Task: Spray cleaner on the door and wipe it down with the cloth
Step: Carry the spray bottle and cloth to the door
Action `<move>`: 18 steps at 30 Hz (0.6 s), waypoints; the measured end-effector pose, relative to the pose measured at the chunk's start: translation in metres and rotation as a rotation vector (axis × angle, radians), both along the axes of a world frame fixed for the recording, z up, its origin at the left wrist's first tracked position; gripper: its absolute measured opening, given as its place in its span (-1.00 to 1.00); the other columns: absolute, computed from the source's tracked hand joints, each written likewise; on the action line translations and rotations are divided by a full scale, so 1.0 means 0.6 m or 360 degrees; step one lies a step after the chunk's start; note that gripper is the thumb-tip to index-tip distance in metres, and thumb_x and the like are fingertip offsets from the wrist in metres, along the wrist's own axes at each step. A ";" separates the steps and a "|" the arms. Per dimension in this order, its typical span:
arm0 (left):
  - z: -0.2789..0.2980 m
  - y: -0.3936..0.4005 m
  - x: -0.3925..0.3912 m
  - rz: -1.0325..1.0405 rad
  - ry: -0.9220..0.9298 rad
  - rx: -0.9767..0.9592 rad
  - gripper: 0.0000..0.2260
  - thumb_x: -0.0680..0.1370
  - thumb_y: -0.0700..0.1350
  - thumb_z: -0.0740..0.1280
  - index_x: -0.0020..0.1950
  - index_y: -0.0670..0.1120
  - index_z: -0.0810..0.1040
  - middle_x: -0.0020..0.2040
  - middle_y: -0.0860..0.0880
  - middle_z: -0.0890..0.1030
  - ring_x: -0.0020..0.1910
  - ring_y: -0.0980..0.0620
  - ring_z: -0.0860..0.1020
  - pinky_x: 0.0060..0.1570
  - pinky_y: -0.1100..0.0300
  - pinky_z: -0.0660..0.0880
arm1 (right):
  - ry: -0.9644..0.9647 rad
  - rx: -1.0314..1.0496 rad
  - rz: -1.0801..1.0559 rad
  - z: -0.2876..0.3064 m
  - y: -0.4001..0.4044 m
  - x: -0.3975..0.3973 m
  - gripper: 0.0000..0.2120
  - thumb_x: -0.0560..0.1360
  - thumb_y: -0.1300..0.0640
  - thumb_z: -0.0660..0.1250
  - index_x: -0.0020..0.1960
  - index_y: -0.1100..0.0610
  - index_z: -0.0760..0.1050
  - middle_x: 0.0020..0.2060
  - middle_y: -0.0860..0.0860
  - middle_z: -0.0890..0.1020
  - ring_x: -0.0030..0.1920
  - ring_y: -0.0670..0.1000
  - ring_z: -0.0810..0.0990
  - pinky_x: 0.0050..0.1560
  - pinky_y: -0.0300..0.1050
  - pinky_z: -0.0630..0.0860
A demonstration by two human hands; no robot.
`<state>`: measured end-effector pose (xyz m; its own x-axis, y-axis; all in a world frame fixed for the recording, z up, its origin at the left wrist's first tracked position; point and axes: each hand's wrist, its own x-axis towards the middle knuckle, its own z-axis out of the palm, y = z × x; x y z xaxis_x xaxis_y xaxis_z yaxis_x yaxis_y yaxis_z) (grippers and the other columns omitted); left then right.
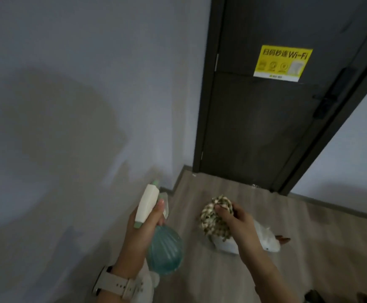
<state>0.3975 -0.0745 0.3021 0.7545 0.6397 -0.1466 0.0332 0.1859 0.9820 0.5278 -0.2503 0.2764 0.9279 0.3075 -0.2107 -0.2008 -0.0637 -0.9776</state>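
Bottle and cloth in hand, door not yet visibly sprayed or wiped.

The left hand (144,224) is wrapped round the neck of the spray bottle (164,251), nozzle aimed up toward the wall; the right hand (236,219) pinches a bunched cloth (214,217). Both hang well short of the door (261,119), which stands ahead, dark, and shows no wet streaks I can make out, so both steps seem left. A yellow sticker (282,63) sits high on it. Wood floor (298,237), pale wall (80,84), dim room.

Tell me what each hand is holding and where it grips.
The left hand grips the spray bottle around its neck, below the trigger head. The right hand holds the bunched cloth at its top.
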 end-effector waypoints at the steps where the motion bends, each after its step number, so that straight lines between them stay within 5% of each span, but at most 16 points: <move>1: 0.010 0.000 0.040 -0.0011 -0.0044 -0.0007 -0.65 0.38 0.21 0.46 -0.35 -0.01 0.48 -0.38 -0.06 0.45 -0.35 -0.01 0.48 -0.22 0.08 0.45 | 0.0001 0.0008 -0.0010 0.003 -0.004 0.042 -0.91 0.49 0.21 0.41 -0.02 0.07 0.59 -0.18 -0.02 0.71 -0.24 -0.17 0.68 -0.33 -0.38 0.52; 8: 0.096 0.009 0.300 0.0032 -0.0286 0.0167 -0.70 0.48 0.05 0.37 0.05 -0.12 0.44 -0.36 -0.06 0.48 -0.33 -0.01 0.51 -0.25 0.16 0.49 | -0.0108 0.0015 0.0055 0.054 0.030 0.303 -0.81 0.48 0.19 0.43 0.08 0.18 0.62 -0.07 0.09 0.71 -0.04 0.04 0.67 -0.02 -0.07 0.60; 14: 0.120 0.072 0.519 -0.0020 -0.0262 0.0299 -0.75 0.55 -0.05 0.35 -0.08 -0.25 0.54 -0.48 -0.08 0.48 -0.45 -0.01 0.49 -0.15 0.08 0.56 | -0.0256 0.0053 0.0032 0.071 0.085 0.501 -0.92 0.47 0.25 0.42 -0.03 0.16 0.64 -0.17 0.04 0.72 -0.11 -0.01 0.67 -0.15 -0.22 0.56; 18: 0.129 0.141 0.672 -0.0055 -0.0209 0.0648 -0.84 0.55 -0.08 0.37 -0.23 0.02 0.52 -0.33 -0.02 0.58 -0.31 0.03 0.56 -0.28 0.34 0.43 | -0.0357 0.0051 -0.0051 0.102 0.142 0.657 -0.92 0.47 0.23 0.43 -0.04 0.15 0.64 -0.17 0.03 0.71 -0.10 0.00 0.68 -0.12 -0.18 0.58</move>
